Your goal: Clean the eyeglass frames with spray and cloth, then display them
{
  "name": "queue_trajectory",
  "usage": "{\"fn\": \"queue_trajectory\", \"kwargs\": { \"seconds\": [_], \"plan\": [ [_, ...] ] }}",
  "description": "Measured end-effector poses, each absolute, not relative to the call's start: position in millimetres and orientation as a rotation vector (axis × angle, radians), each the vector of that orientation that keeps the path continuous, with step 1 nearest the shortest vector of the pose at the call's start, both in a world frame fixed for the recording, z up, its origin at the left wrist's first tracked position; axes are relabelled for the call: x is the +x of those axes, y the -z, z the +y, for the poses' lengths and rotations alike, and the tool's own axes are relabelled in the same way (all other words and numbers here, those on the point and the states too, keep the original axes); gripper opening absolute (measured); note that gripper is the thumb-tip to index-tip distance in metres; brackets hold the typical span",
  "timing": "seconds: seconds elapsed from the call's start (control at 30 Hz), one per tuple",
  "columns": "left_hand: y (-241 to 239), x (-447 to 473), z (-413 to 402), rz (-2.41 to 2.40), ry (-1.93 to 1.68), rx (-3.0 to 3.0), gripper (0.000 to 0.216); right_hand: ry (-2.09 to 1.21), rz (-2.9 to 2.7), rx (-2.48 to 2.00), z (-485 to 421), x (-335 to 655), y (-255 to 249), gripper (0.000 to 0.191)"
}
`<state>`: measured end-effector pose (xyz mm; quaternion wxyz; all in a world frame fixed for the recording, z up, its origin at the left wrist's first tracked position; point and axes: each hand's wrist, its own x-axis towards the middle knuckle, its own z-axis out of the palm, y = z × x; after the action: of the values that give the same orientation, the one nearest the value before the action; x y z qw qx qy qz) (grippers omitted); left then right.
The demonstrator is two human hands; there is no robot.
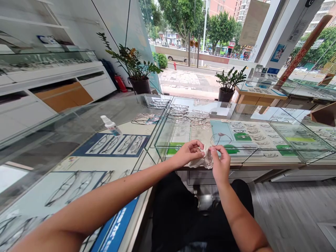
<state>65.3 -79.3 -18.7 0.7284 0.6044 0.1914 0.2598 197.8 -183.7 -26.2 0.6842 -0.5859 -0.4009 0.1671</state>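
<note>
Both my hands meet over the front edge of a glass display counter [162, 115]. My left hand [187, 153] pinches a pale cleaning cloth [202, 161] that hangs between the hands. My right hand [219, 161] is closed on a pair of thin-framed glasses [219, 139], whose lens and temple rise just above my fingers. The cloth is wrapped round part of the glasses. Below my hands are my legs in dark trousers.
A small white spray bottle [110, 126] lies on the glass to the left. Several glasses are laid out under the glass and on top at the back [181, 113]. Two potted plants [136, 70] stand behind the counter. Grey floor lies at the right.
</note>
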Motion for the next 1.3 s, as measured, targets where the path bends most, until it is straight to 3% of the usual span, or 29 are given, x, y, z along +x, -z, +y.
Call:
{"fn": "queue_trajectory", "kwargs": {
  "seconds": [0.2, 0.5, 1.03, 1.3],
  "plan": [
    [9.2, 63.0, -82.9, 0.442, -0.537, 1.462, 0.043, -0.405, -0.886, -1.299, -183.7, 197.1, 25.8, 0.029],
    [14.0, 67.0, -84.9, 0.428, -0.548, 1.362, 0.051, -0.432, -0.905, -1.248, -185.3, 190.9, 23.6, 0.028],
    [28.5, 70.5, -77.0, 0.467, -0.511, 1.405, 0.044, -0.544, -0.794, -1.137, -183.0, 181.3, 36.3, 0.032],
    [12.6, 66.0, -80.6, 0.38, -0.375, 1.473, 0.049, -0.464, -0.865, -1.193, -174.9, 188.4, 31.5, 0.035]
  ]
}}
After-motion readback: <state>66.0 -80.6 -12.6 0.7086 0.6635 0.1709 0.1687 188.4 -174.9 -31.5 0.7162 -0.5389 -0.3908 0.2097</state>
